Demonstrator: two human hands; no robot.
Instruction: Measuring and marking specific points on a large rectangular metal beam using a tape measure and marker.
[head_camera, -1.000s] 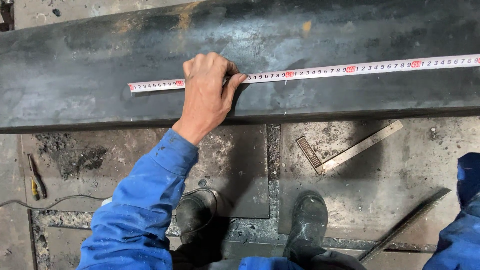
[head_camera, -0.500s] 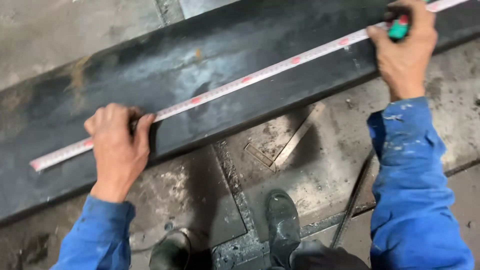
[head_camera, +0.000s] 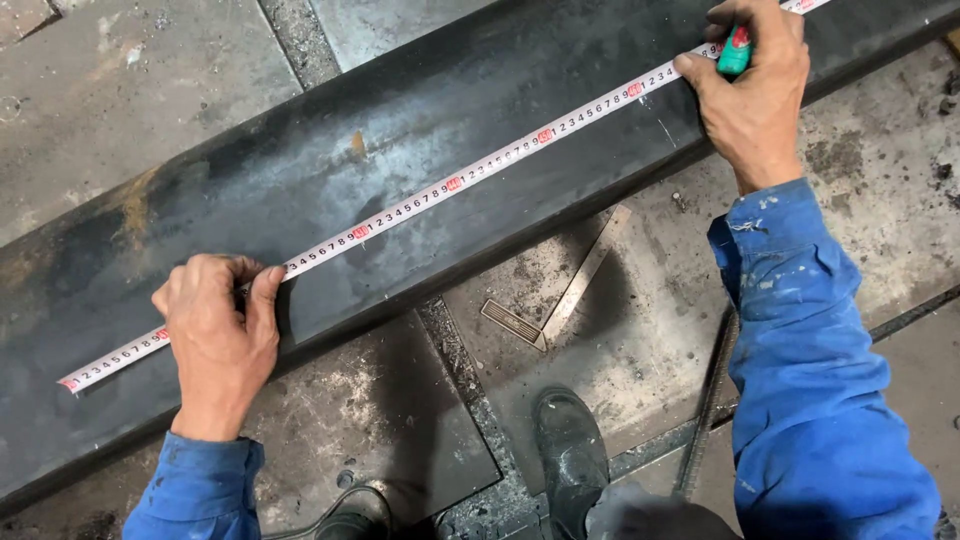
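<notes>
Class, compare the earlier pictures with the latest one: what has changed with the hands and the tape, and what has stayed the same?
The right hand, out of view a second ago, now holds a green marker against the white measuring tape at its far end. The left hand still presses the tape onto the long dark steel plate. The metal square still lies on the floor.

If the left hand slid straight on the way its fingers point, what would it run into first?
The left hand presses the tape measure onto the dark steel beam, fingers pointing across it. It would likely meet only bare beam, then its far edge and the floor.
</notes>
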